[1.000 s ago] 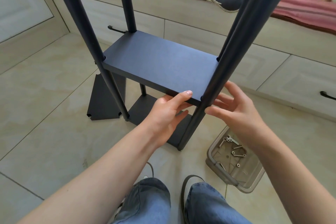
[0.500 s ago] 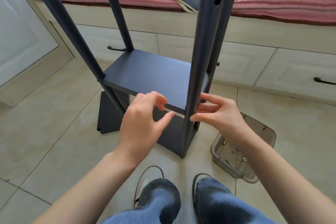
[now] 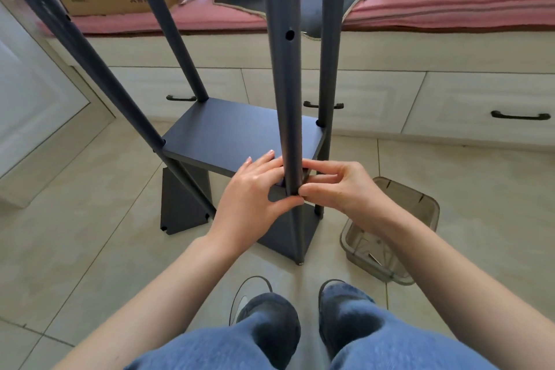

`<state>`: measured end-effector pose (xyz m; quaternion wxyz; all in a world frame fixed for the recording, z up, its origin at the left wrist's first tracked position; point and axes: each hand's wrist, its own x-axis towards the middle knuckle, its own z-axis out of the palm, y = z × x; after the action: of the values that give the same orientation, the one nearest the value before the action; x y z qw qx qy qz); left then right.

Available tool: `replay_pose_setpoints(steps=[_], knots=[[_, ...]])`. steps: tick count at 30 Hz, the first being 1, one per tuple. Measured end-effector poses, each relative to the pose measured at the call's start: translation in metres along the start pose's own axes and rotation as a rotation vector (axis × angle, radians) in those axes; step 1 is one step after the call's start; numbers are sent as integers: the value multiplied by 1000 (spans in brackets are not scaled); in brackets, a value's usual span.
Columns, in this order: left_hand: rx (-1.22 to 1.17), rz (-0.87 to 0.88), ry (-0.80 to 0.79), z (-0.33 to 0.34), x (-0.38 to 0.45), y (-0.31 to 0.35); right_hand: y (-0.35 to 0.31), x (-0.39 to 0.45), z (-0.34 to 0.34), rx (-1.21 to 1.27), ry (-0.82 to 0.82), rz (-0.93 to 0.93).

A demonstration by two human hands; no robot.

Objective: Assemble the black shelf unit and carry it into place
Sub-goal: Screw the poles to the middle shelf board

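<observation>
The left hand point(image 3: 255, 192) and right hand point(image 3: 336, 186) are meeting at the near front pole point(image 3: 285, 99) of the black shelf unit point(image 3: 228, 135), fingers curling round the pole where the shelf board's corner joins it. The unit is standing on the tiled floor point(image 3: 75, 219), a clear plastic bin point(image 3: 420, 219) sitting just beside it, drawers point(image 3: 480, 99) lying beyond.

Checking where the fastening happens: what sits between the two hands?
In the head view, the near black pole stands between the left hand and right hand, at the shelf board's corner.
</observation>
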<state>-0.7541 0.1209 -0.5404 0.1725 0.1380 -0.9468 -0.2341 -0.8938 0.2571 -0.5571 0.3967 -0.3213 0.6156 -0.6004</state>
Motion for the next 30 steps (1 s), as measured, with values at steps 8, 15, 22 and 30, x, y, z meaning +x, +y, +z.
replay_pose_setpoints(steps=[8,15,22,30], knots=[[27,-24,33,1,3,3,37,-15,-1,154,299,-39],[50,-33,91,6,4,5,58,-7,21,-169,-17,49],[-22,-55,71,4,4,5,56,5,31,-239,70,-65],[-185,-148,82,-16,2,10,28,-2,29,-314,16,-94]])
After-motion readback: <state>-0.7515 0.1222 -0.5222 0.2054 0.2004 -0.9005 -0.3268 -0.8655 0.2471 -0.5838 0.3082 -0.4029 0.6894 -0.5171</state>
